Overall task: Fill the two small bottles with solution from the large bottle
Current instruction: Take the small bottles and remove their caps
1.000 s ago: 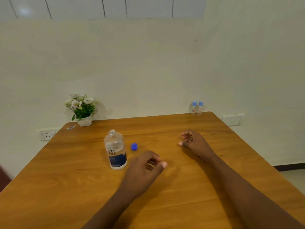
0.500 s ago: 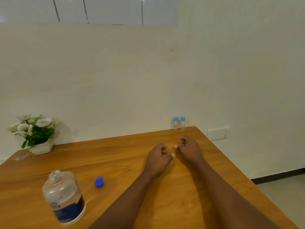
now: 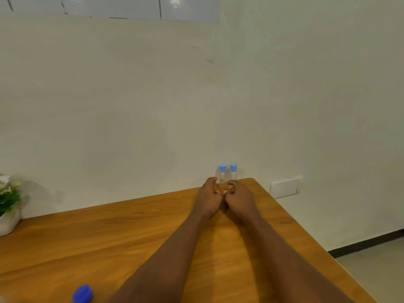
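Note:
Two small clear bottles with light-blue caps stand side by side at the table's far right corner, against the wall: the left small bottle (image 3: 222, 176) and the right small bottle (image 3: 233, 173). Both my arms reach out to them. My left hand (image 3: 208, 199) has its curled fingers beside the left bottle's base. My right hand (image 3: 239, 197) has its fingers in front of the right bottle's base, hiding it. My thumbs meet in front of the bottles. Neither hand clearly grips a bottle. The large bottle's blue cap (image 3: 82, 294) lies at the bottom left. The large bottle itself is out of frame.
The wooden table (image 3: 109, 237) ends at its right edge just past my right arm, with floor below. A white pot of flowers (image 3: 7, 206) stands at the far left by the wall. A white wall plate (image 3: 284, 187) sits right of the table corner.
Both hands have moved forward from the table's middle to the two small bottles at the far corner. My view has swung right, so the large bottle has left the frame.

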